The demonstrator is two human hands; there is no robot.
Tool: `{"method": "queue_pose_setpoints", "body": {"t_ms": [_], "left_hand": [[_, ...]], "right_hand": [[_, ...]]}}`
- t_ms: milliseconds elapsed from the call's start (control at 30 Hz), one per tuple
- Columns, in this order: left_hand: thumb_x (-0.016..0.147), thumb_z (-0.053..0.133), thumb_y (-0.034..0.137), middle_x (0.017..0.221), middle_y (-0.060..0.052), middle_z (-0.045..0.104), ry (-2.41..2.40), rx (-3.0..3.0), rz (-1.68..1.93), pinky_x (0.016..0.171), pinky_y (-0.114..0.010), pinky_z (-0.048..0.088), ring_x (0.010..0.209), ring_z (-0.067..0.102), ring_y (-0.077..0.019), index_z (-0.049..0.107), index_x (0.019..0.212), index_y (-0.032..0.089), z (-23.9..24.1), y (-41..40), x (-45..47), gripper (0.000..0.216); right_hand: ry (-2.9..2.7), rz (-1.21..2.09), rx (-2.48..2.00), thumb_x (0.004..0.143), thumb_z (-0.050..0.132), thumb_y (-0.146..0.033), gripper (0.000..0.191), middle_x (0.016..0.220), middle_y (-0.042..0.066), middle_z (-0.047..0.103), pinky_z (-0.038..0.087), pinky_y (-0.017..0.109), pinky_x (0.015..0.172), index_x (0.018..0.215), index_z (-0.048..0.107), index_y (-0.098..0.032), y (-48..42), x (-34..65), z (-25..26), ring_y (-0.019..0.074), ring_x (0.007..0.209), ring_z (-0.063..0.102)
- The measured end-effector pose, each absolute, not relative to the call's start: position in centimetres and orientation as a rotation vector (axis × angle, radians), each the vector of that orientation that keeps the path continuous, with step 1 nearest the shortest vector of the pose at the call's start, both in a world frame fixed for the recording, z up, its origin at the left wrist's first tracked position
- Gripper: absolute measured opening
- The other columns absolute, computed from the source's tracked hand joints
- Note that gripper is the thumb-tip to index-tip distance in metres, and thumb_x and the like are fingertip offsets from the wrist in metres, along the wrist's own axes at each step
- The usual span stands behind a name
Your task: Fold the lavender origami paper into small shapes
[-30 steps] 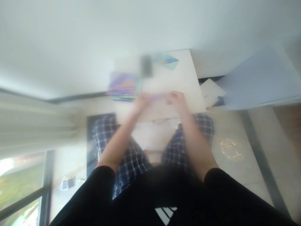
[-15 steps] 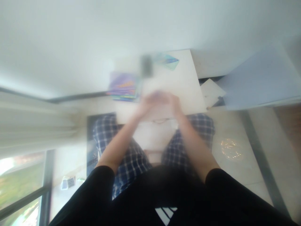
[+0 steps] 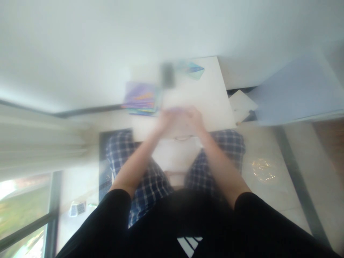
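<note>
The picture is blurred. My left hand (image 3: pixel 167 120) and my right hand (image 3: pixel 194 118) meet close together over the near edge of a small white table (image 3: pixel 212 96). Between them shows a pale purple sheet (image 3: pixel 179 110), apparently held by both hands, though the fingers are too smeared to read. A stack of coloured paper (image 3: pixel 140 97) with a purple top sheet lies just left of my left hand. A dark upright object (image 3: pixel 167 75) stands behind the hands. A teal folded paper shape (image 3: pixel 194 68) lies at the far edge.
I sit with checked trousers (image 3: pixel 150 175) under the table. A large pale blue sheet (image 3: pixel 295 93) and a white sheet (image 3: pixel 242 104) lie on the floor at right. A window (image 3: pixel 24 211) and curtain (image 3: pixel 40 143) are at left. A white wall rises behind.
My hands were apart along the purple sheet a second ago. They have come together at the table's near edge and stay close now.
</note>
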State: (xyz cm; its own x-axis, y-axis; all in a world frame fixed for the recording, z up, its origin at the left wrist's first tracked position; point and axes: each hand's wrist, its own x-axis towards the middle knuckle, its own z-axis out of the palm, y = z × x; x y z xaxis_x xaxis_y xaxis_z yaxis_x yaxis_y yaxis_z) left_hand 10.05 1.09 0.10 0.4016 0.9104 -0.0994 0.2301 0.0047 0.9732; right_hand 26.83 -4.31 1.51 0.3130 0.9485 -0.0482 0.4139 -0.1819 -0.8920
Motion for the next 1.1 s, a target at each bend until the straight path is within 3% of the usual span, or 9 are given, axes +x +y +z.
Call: {"method": "queue_pose_setpoints", "body": {"t_ms": [133,400,600,733,900,1100], "left_hand": [[0.09,0.061,0.043,0.117,-0.008,0.075,1.065,1.507,0.698,0.103,-0.037,0.051,0.113,0.068,-0.0225,0.074,0.101,0.019,0.6,1.7,9.7,0.03],[0.086,0.068,0.045,0.096,-0.006,0.076,1.217,1.464,0.798,0.09,-0.034,0.056,0.096,0.071,-0.0216,0.07,0.088,0.02,-0.1,2.1,10.0,0.025],[0.082,0.07,0.048,0.08,-0.006,0.075,1.203,1.493,0.694,0.083,-0.033,0.057,0.084,0.071,-0.022,0.069,0.072,0.018,0.2,1.8,10.0,0.031],[0.082,0.068,0.047,0.08,-0.004,0.075,1.182,1.527,0.705,0.084,-0.032,0.058,0.085,0.072,-0.0208,0.07,0.075,0.019,0.1,2.1,9.7,0.029],[0.082,0.071,0.043,0.087,-0.004,0.077,1.187,1.485,0.75,0.086,-0.032,0.058,0.09,0.073,-0.0209,0.071,0.082,0.019,0.4,2.2,10.0,0.023],[0.079,0.076,0.033,0.105,-0.006,0.078,1.183,1.472,0.807,0.102,-0.038,0.053,0.107,0.071,-0.024,0.073,0.097,0.021,0.4,2.0,10.2,0.022]], "right_hand": [[-1.202,0.947,-1.732,0.084,0.062,-0.052,0.029,0.07,-0.005,0.068,0.048,0.021,0.056,0.095,0.062,-0.025,-4.1,27.7,1.5,0.0116,0.057,0.062],[-1.183,1.209,-1.488,0.078,0.065,-0.067,0.045,0.064,-0.001,0.07,0.054,0.024,0.062,0.075,0.061,-0.022,-3.9,27.6,0.8,0.0127,0.062,0.067],[-1.084,1.235,-1.481,0.076,0.066,-0.065,0.042,0.066,0.0,0.071,0.057,0.027,0.062,0.069,0.06,-0.024,-3.7,26.9,0.8,0.0136,0.063,0.066],[-1.093,1.32,-1.484,0.078,0.065,-0.063,0.04,0.069,0.0,0.071,0.057,0.027,0.06,0.073,0.064,-0.023,-3.7,27.0,1.0,0.0144,0.063,0.068],[-1.14,1.234,-1.425,0.078,0.059,-0.074,0.051,0.076,0.001,0.072,0.06,0.027,0.068,0.083,0.064,-0.024,-3.8,27.3,0.6,0.0145,0.07,0.07],[-0.969,1.19,-1.506,0.072,0.064,-0.077,0.057,0.084,0.001,0.074,0.06,0.025,0.065,0.095,0.063,-0.025,-3.6,27.0,1.0,0.0148,0.073,0.072]]}}
